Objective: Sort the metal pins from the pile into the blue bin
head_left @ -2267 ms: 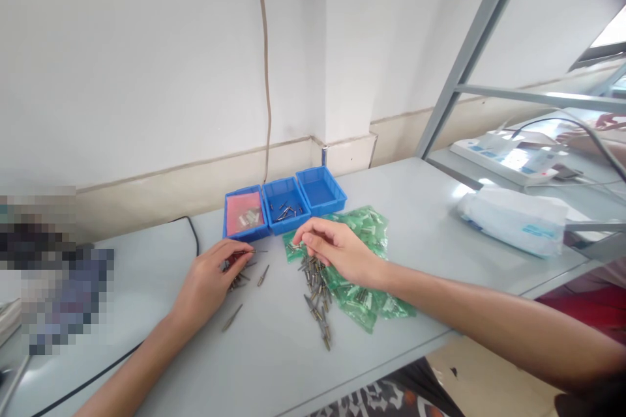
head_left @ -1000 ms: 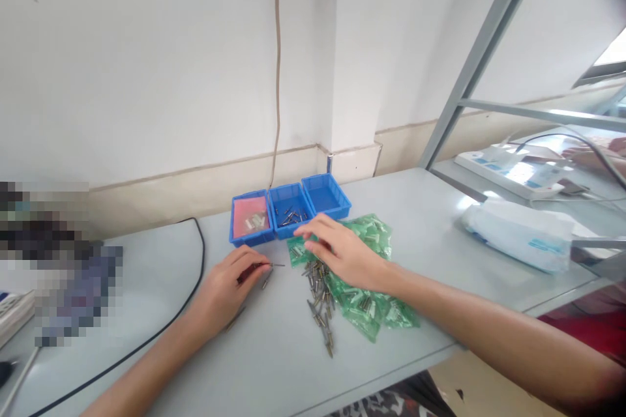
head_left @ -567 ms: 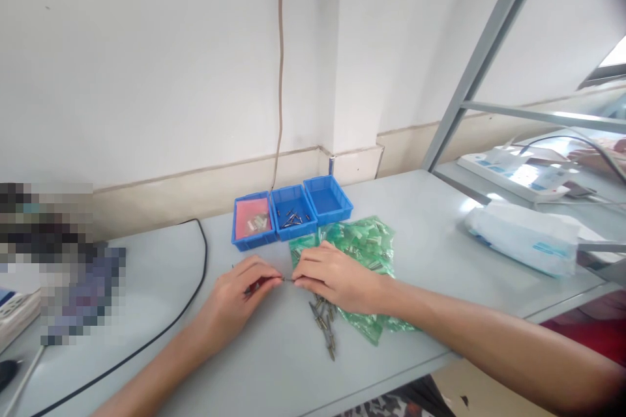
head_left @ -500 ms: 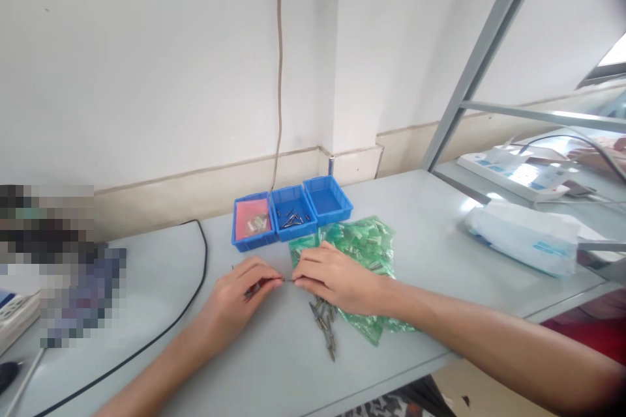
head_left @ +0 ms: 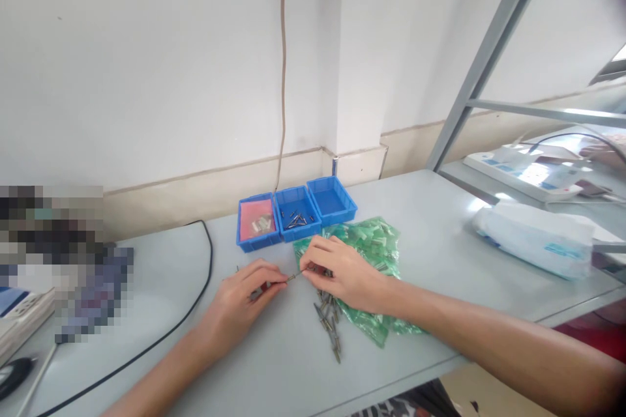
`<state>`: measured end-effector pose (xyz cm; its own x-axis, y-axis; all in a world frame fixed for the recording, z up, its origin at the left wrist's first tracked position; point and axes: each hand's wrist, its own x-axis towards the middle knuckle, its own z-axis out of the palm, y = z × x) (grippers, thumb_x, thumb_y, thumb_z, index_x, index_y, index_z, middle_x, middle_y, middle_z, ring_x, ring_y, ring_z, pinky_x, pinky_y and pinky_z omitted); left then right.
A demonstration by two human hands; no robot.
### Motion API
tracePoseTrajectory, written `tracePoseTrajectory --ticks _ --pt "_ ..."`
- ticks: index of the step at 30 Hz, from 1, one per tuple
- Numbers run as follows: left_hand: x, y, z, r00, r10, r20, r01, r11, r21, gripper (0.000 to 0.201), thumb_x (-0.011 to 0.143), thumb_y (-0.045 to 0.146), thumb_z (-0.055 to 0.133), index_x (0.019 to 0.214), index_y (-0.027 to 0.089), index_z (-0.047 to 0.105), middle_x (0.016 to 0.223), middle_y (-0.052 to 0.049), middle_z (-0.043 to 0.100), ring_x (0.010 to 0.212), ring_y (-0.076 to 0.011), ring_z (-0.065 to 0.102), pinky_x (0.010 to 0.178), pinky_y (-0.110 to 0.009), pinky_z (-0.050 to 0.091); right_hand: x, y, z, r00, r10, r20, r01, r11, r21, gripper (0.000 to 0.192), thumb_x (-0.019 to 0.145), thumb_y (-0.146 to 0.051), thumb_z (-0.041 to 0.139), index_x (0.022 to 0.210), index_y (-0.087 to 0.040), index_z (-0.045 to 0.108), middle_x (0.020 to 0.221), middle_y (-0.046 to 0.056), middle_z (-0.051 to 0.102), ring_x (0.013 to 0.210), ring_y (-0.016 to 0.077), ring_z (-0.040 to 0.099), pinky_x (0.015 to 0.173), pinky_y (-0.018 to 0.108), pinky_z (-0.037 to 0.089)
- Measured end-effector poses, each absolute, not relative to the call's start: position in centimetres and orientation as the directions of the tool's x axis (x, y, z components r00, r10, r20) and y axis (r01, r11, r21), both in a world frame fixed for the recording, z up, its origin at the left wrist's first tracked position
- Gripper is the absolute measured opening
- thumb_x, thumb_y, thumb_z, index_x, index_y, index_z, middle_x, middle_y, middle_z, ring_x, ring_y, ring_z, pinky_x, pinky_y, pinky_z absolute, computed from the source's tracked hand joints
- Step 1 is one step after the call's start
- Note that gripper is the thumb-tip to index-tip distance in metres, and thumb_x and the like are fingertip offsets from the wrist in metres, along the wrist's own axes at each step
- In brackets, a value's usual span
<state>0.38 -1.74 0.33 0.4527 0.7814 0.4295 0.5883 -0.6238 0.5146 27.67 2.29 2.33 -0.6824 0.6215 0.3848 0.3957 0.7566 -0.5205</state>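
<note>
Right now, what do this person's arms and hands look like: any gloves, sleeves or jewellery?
Both are bare. The left hand and right hand wear no gloves, and no rings, watch or bracelet show. No sleeves show on either forearm up to the picture's edge. The fingernails look short and plain.

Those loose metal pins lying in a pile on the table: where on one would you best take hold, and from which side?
Probably at mid-shaft, from above. The metal pins lie flat on the table, thin and long, some overlapping, so a thumb-and-finger pinch across the narrow width suits best. An outlying pin at the near end has free space around it. The right hand and left hand each pinch one end of a single pin.
</note>
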Motion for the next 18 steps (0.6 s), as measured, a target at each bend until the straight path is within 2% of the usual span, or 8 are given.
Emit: tracePoseTrajectory --ticks 4,8,11,13,15,18 --pt "-0.1 -1.4 0.5 0.448 0.791 0.417 0.639 -0.61 0.47 0.022 0.112 0.035 0.052 0.113 0.026 0.072 0.107 -0.005 0.075 0.09 -0.0176 0.072 0.075 -0.027 0.059 27.9 2.0 3.1 -0.597 0.709 0.376 0.401 0.669 -0.625 0.014 0.107 -0.017 0.052 0.094 -0.023 0.055 0.091 0.001 0.061 0.079 0.0182 0.053 0.078 0.034 0.04" --pt "-1.3 -0.8 0.6 0.499 0.754 0.427 0.695 -0.643 0.323 0.023 0.114 0.037 0.051 0.11 0.025 0.071 0.098 -0.002 0.076 0.085 -0.0177 0.071 0.08 -0.028 0.056 28.1 2.4 3.1 -0.482 0.815 0.321 0.316 0.503 -0.804 0.032 0.114 -0.032 0.041 0.087 -0.023 0.055 0.079 0.0 0.056 0.073 0.0179 0.049 0.069 0.032 0.039" --pt "-2.2 -0.5 0.7 0.512 0.739 0.439 0.74 -0.638 0.211 0.029 0.114 0.042 0.049 0.107 0.025 0.072 0.091 -0.002 0.077 0.08 -0.019 0.07 0.077 -0.029 0.052 28.2 3.0 2.7 -0.417 0.88 0.228 0.218 0.341 -0.915 0.031 0.112 -0.043 0.049 0.094 -0.022 0.063 0.081 -0.001 0.057 0.069 0.0164 0.05 0.064 0.03 0.04" --pt "-2.5 -0.3 0.9 0.486 0.76 0.432 0.784 -0.597 0.168 0.035 0.114 0.046 0.045 0.103 0.025 0.072 0.08 -0.001 0.073 0.072 -0.0203 0.067 0.069 -0.03 0.048 28.2 3.3 2.5 -0.402 0.897 0.184 0.107 0.246 -0.963 0.028 0.108 -0.045 0.058 0.094 -0.022 0.062 0.087 0.0 0.062 0.07 0.0155 0.056 0.065 0.029 0.043" --pt "-2.7 -0.3 1.3 0.438 0.809 0.391 0.826 -0.535 0.181 0.04 0.114 0.05 0.043 0.096 0.026 0.069 0.071 0.0 0.069 0.067 -0.0215 0.063 0.066 -0.031 0.045 28.3 3.6 2.4 -0.386 0.905 0.176 0.027 0.202 -0.979 0.027 0.103 -0.045 0.067 0.092 -0.022 0.059 0.084 -0.002 0.061 0.07 0.0155 0.06 0.067 0.029 0.046" --pt "-2.9 -0.2 1.9 0.359 0.889 0.286 0.864 -0.432 0.258 0.04 0.113 0.051 0.041 0.092 0.026 0.065 0.067 0.001 0.066 0.068 -0.0231 0.061 0.063 -0.03 0.043 28.4 3.9 2.5 -0.372 0.913 0.165 -0.014 0.172 -0.985 0.028 0.099 -0.045 0.073 0.092 -0.022 0.059 0.081 -0.003 0.061 0.07 0.0161 0.063 0.067 0.03 0.046"
